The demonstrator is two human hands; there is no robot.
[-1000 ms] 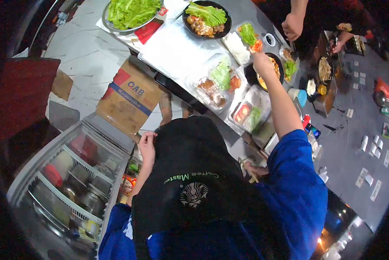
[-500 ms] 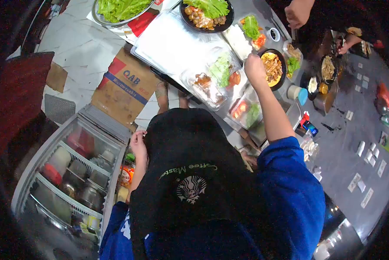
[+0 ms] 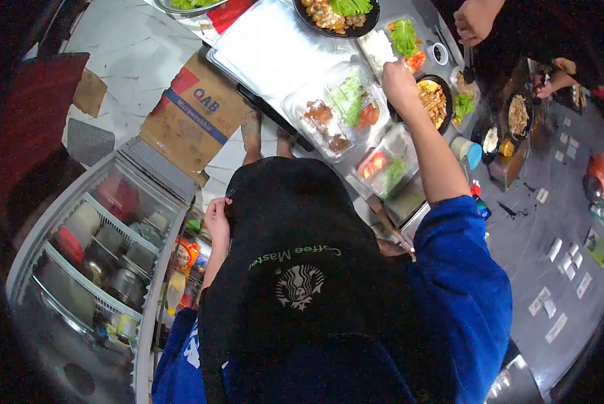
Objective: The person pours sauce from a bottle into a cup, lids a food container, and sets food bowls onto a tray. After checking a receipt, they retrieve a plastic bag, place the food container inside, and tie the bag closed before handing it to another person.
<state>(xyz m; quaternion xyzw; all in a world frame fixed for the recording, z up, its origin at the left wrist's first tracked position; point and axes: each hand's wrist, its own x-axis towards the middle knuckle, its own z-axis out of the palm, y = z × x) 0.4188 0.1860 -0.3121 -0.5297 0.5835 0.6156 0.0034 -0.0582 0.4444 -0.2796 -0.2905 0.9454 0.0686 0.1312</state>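
My right hand [image 3: 399, 83] is closed in a fist just left of a black bowl [image 3: 435, 103] of chopped brown food on yellow. Near its knuckles is a box of white rice [image 3: 376, 50]. Its fingertips, and anything in them, are hidden. My left hand [image 3: 216, 219] has curled fingers at the edge of my black apron [image 3: 285, 222]; what they pinch, if anything, is too small to tell. Clear boxes hold lettuce [image 3: 347, 101] and fried pieces [image 3: 319, 113], and tomato [image 3: 375, 164] with greens.
A co-worker's hand [image 3: 476, 20] holds a utensil at the upper right; another person's hand [image 3: 548, 86] is beyond. Stacked clear lids [image 3: 261, 44] lie on the table. A glass-topped cooler [image 3: 107, 242] stands left beside a flattened QAB carton [image 3: 194, 111]. A jar [image 3: 465, 149] stands right.
The view has shifted slightly, and the table items sit a little differently in it. My right hand stays closed beside the bowl. The co-worker's utensil now shows more clearly over a food box.
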